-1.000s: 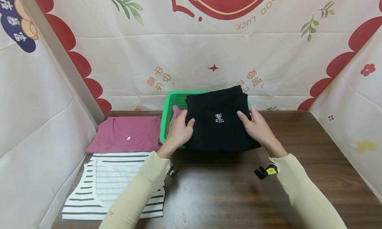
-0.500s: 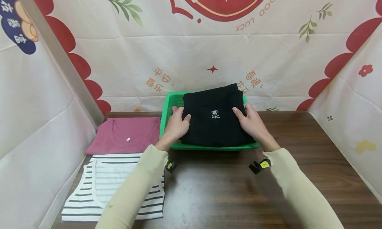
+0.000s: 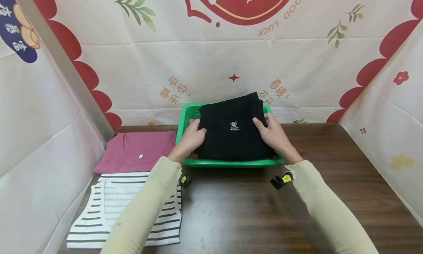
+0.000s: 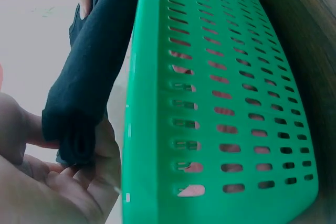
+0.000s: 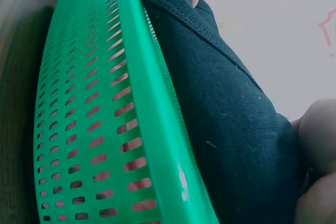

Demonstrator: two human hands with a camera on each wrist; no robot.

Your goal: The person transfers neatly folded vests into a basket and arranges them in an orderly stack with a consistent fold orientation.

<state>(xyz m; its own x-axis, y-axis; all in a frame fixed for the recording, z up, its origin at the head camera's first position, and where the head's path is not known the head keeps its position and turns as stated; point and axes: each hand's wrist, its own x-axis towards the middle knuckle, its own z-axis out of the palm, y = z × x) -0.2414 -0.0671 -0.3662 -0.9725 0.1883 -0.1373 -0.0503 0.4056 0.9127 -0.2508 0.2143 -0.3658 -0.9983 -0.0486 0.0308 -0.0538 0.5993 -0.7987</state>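
Note:
A folded black garment (image 3: 231, 136) with a small white print lies over the green plastic basket (image 3: 231, 163), covering most of its opening. My left hand (image 3: 192, 137) grips the garment's left edge, thumb on top and fingers beneath. At the opposite edge my right hand (image 3: 273, 134) pinches the cloth the same way. In the left wrist view the rolled-looking end of the black garment (image 4: 84, 93) sits between thumb and fingers, beside the basket's rim (image 4: 142, 129). Pink cloth shows through the basket's slots (image 5: 97, 124) in the right wrist view.
Left of the basket, a folded pink top (image 3: 142, 151) lies on the brown wooden table (image 3: 231, 213). In front of it is a striped white tank top (image 3: 122, 210), partly behind the left sleeve. A printed cloth backdrop (image 3: 211, 70) rises behind the basket.
Both hands have moved the black garment slightly left and lowered it over the basket. The basket's front rim, mostly hidden before, now shows below the cloth.

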